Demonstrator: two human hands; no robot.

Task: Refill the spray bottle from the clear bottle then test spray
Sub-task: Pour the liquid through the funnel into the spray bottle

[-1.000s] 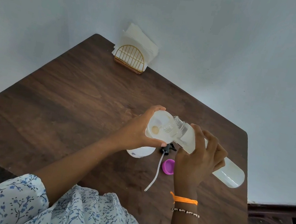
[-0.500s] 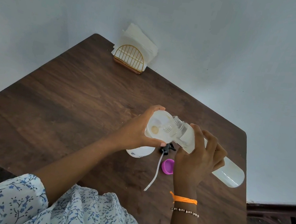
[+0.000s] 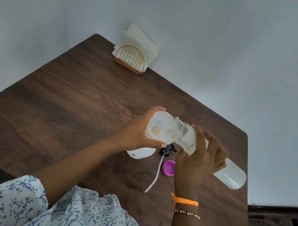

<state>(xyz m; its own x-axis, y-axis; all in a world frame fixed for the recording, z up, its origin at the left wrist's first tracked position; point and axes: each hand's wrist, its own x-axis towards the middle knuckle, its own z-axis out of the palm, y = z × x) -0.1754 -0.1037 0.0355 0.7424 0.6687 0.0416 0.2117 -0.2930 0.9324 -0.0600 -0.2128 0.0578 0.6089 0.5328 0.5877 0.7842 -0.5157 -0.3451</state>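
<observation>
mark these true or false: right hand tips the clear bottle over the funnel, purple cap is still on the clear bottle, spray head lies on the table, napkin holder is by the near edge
1. The right hand tips the clear bottle over the funnel. True.
2. The purple cap is on the clear bottle. False: it lies on the table, and the bottle's neck is bare.
3. The spray head lies on the table. True.
4. The napkin holder is by the near edge. False: it stands at the far edge by the wall.
5. The left hand holds the funnel. True.
</observation>
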